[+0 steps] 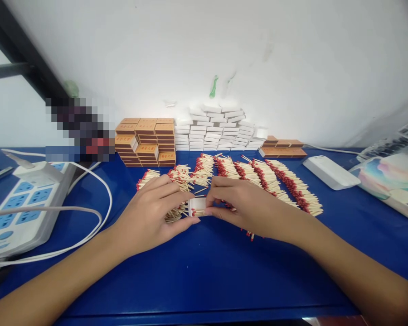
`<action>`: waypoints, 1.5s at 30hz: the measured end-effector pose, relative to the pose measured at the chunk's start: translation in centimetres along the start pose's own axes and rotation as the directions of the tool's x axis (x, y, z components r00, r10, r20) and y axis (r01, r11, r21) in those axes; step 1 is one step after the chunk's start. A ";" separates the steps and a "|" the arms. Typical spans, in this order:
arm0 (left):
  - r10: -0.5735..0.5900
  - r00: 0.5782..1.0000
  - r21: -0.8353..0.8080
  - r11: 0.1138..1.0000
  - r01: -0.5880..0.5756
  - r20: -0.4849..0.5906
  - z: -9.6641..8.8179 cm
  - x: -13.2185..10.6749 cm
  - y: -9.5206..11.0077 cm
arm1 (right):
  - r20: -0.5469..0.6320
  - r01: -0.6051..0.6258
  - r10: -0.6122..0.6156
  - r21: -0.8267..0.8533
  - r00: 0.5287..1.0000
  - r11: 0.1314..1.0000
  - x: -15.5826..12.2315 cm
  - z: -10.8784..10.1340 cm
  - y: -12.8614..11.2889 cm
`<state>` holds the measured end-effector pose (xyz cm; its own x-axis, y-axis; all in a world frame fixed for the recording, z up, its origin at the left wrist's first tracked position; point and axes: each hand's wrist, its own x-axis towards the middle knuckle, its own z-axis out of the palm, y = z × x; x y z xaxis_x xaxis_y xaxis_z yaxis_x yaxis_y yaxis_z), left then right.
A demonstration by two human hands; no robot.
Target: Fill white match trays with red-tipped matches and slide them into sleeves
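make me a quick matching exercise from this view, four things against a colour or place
Things:
1. power strip
2. open matchbox tray
3. match heads
4. stacked white boxes

Colours and places:
a. red
b. by the wall, right of the taller stack of orange-brown matchboxes
c. at the far left of the view
d. between the left hand and the right hand

Pairs: 1-c, 2-d, 3-a, 4-b

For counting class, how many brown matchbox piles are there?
2: a large pile left of the white trays, a small pile right of them. More may be hidden.
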<state>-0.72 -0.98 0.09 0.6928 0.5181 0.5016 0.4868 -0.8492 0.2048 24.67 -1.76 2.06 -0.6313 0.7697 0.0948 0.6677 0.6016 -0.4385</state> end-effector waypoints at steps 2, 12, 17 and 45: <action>0.010 1.000 -0.002 1.000 -0.010 0.001 0.0 0.0 0.0 | 0.017 -0.018 0.018 0.018 1.000 1.000 0.0 0.2 0.0; 0.000 0.999 -0.036 0.999 0.001 0.043 -0.2 0.0 0.2 | -0.183 -0.036 0.047 0.062 0.982 0.997 0.7 0.1 0.9; 0.041 0.992 -0.095 0.995 -0.030 0.119 0.0 -0.1 0.8 | -0.186 -0.063 0.050 -0.065 0.981 0.996 1.3 0.9 2.8; 0.068 0.987 -0.067 0.996 -0.059 0.146 0.0 -0.2 0.8 | 0.019 -0.110 0.119 -0.262 0.993 0.959 1.0 0.8 2.1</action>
<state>-0.48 -1.79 0.13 0.7945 0.4683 0.3865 0.4084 -0.8832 0.2307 25.15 0.11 0.55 -0.5551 0.8314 0.0248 0.8127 0.5484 -0.1969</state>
